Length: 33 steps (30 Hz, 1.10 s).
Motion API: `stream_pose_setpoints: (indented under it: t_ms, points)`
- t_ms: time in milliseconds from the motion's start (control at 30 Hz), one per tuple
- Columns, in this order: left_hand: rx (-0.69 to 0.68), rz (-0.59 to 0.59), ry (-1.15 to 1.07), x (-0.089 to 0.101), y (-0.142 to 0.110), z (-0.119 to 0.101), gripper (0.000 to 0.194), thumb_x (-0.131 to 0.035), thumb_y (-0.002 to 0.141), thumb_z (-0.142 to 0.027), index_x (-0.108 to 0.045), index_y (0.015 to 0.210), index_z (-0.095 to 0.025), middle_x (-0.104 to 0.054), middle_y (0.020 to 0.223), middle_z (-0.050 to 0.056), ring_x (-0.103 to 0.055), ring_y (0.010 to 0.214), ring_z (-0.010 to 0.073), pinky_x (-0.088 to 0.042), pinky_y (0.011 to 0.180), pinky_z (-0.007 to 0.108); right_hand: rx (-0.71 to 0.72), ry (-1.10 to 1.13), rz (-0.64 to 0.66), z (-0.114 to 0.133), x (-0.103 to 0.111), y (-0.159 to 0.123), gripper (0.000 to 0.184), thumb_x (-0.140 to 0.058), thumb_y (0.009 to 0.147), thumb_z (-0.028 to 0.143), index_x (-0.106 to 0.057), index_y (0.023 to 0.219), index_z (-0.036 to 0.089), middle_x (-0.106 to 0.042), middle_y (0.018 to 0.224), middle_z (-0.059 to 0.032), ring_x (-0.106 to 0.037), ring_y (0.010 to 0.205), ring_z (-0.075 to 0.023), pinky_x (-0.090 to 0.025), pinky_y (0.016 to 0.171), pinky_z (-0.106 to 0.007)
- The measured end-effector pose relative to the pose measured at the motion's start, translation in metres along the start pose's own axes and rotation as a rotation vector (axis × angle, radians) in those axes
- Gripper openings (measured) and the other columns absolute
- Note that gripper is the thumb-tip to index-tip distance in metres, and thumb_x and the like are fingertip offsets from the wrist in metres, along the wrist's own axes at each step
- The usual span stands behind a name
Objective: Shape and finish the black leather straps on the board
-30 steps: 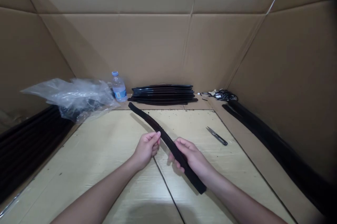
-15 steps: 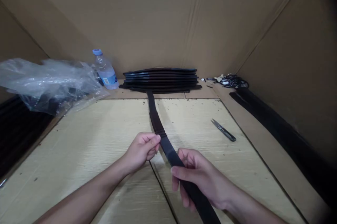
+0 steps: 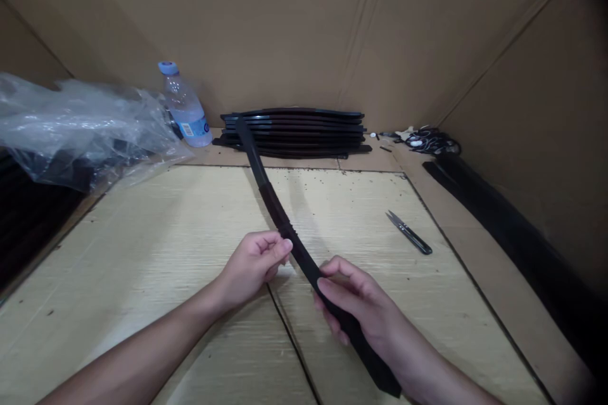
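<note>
A long, flat black strap (image 3: 270, 202) runs diagonally away from me, with a ridged section near its middle. My left hand (image 3: 259, 261) pinches its left edge just below the ridges, thumb on top. Nearer to me, my right hand (image 3: 356, 297) is wrapped round the strap, thumb along the upper face and fingers beneath. The strap's far end overlaps a stack of similar black strips (image 3: 313, 132) in the view; its near end shows below my right hand. A pair of thread snips (image 3: 409, 234) lies to the right of the strap.
A light board (image 3: 156, 221) forms the work surface, with cardboard walls (image 3: 266, 25) around it. At the back left stand a water bottle (image 3: 192, 116) and a crumpled clear plastic bag (image 3: 95, 132). Tangled cords (image 3: 430, 139) and long black strips (image 3: 498, 227) lie along the right.
The strap's far end has lifted and swung left, and its near end has come into view. Both hands keep hold of it. The camera view has shifted slightly.
</note>
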<state>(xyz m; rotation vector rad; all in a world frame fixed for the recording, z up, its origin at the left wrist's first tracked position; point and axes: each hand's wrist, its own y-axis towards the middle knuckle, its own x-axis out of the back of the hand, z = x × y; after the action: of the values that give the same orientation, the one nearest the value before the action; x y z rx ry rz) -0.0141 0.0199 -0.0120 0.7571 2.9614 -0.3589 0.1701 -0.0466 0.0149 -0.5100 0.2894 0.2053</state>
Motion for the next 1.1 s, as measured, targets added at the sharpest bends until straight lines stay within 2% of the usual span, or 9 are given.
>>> stream_pose_setpoints:
  t_ms: [133,300,467,600,667,767,900,967,1100]
  points:
    - [0.005,-0.008,0.016,0.0008,0.001,0.001,0.032,-0.053,0.084,-0.04,-0.048,0.069,-0.013,-0.033,0.051,-0.007,-0.024,0.044,0.004,-0.016,0.041,0.02,0.042,0.012,-0.012,-0.0024,-0.0007,-0.0025,0.025,-0.068,0.074,0.032,-0.053,0.089,0.02,-0.047,0.062,0.0067,-0.039,0.049,-0.0045,-0.031,0.043,-0.016]
    - [0.009,0.008,0.01,0.0001,0.0015,-0.0006,0.032,-0.052,0.085,-0.041,-0.047,0.068,-0.014,-0.032,0.052,-0.007,-0.023,0.044,0.0044,-0.015,0.04,0.021,-0.023,-0.002,-0.042,0.0004,-0.0032,-0.0083,0.033,-0.072,0.07,0.034,-0.06,0.098,0.023,-0.052,0.075,0.0033,-0.042,0.059,-0.0062,-0.033,0.048,-0.016]
    - [0.004,-0.001,0.041,0.0004,-0.0001,-0.001,0.033,-0.051,0.085,-0.041,-0.048,0.068,-0.013,-0.033,0.05,-0.007,-0.024,0.044,0.0045,-0.016,0.041,0.021,-0.051,-0.09,-0.038,0.0027,-0.0047,-0.0102,0.026,-0.068,0.074,0.039,-0.063,0.092,0.021,-0.051,0.073,0.0028,-0.037,0.054,-0.0056,-0.029,0.045,-0.016]
    - [-0.004,-0.016,0.034,0.0005,-0.0007,0.0002,0.033,-0.051,0.085,-0.04,-0.047,0.066,-0.014,-0.033,0.049,-0.007,-0.024,0.043,0.0048,-0.016,0.041,0.022,-0.02,-0.162,-0.07,0.0043,-0.0048,-0.009,0.028,-0.057,0.081,0.045,-0.061,0.079,0.018,-0.043,0.063,0.0043,-0.034,0.052,-0.0059,-0.027,0.044,-0.017]
    - [-0.005,-0.017,0.022,0.0005,-0.0007,0.0004,0.032,-0.052,0.085,-0.04,-0.047,0.066,-0.014,-0.033,0.049,-0.007,-0.024,0.043,0.0049,-0.017,0.041,0.022,0.026,-0.194,-0.069,0.0042,-0.0035,-0.0076,0.029,-0.053,0.085,0.045,-0.062,0.079,0.018,-0.045,0.064,0.0033,-0.037,0.054,-0.0064,-0.029,0.046,-0.018]
    - [0.003,-0.018,0.004,0.0002,-0.001,-0.0002,0.032,-0.052,0.084,-0.041,-0.046,0.066,-0.015,-0.032,0.048,-0.007,-0.024,0.043,0.0052,-0.017,0.041,0.022,0.063,-0.2,-0.061,0.0037,-0.0011,-0.006,0.023,-0.057,0.083,0.041,-0.064,0.092,0.021,-0.054,0.072,0.002,-0.043,0.058,-0.0073,-0.032,0.049,-0.019]
    - [0.029,-0.028,0.024,-0.0018,-0.0024,-0.0027,0.035,-0.052,0.084,-0.043,-0.048,0.063,-0.014,-0.034,0.048,-0.006,-0.025,0.043,0.0054,-0.017,0.042,0.022,0.095,-0.217,-0.046,0.0055,-0.0007,-0.0062,0.013,-0.066,0.077,0.029,-0.06,0.082,0.018,-0.055,0.073,0.0029,-0.049,0.065,-0.0089,-0.038,0.059,-0.021]
    - [0.046,-0.031,0.042,-0.0032,-0.0028,-0.0043,0.038,-0.05,0.084,-0.044,-0.048,0.06,-0.014,-0.035,0.047,-0.006,-0.025,0.043,0.0055,-0.016,0.042,0.022,0.131,-0.214,-0.038,0.0067,-0.0015,-0.0068,0.017,-0.068,0.075,0.022,-0.052,0.077,0.019,-0.051,0.07,0.005,-0.05,0.066,-0.009,-0.038,0.061,-0.022]
    - [0.037,-0.036,0.046,-0.0051,-0.0028,-0.0061,0.041,-0.05,0.083,-0.046,-0.044,0.057,-0.015,-0.034,0.046,-0.006,-0.024,0.043,0.0058,-0.016,0.042,0.022,0.167,-0.162,0.001,0.0066,-0.0025,-0.0084,0.022,-0.061,0.081,0.023,-0.039,0.078,0.022,-0.047,0.066,0.0072,-0.054,0.057,-0.0097,-0.04,0.058,-0.025]
